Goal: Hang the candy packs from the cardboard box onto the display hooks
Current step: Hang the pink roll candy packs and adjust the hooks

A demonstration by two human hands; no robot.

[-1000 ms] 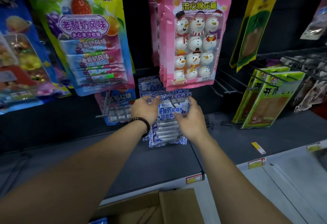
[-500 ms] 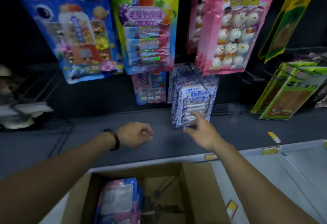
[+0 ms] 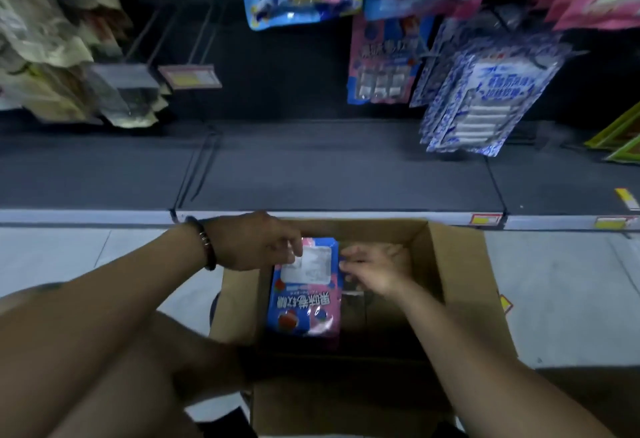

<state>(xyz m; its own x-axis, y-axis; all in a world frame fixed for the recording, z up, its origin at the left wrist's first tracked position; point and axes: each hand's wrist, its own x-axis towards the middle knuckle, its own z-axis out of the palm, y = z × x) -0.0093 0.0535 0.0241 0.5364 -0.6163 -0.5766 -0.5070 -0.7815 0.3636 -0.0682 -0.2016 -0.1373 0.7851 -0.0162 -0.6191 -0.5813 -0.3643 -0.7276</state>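
An open cardboard box [image 3: 460,285] stands on the floor below the shelf. Inside it lies a blue and pink candy pack [image 3: 306,302], its clear window at the far end. My left hand [image 3: 252,242], with a dark bead bracelet on the wrist, pinches the pack's far left corner. My right hand [image 3: 372,266] touches the pack's right edge with curled fingers. Above, a matching blue and pink pack [image 3: 381,63] hangs on a hook, beside a bunch of blue and white packs [image 3: 485,98].
A dark shelf board [image 3: 329,167] with yellow price tags runs across in front of the box. Bare wire hooks [image 3: 180,32] with a price holder stick out at the upper left, beside pale bags [image 3: 52,57]. Larger blue and pink packs hang along the top.
Both hands came down from the hanging blue and white packs into the box and took hold of the blue and pink pack. The view tilted downward.
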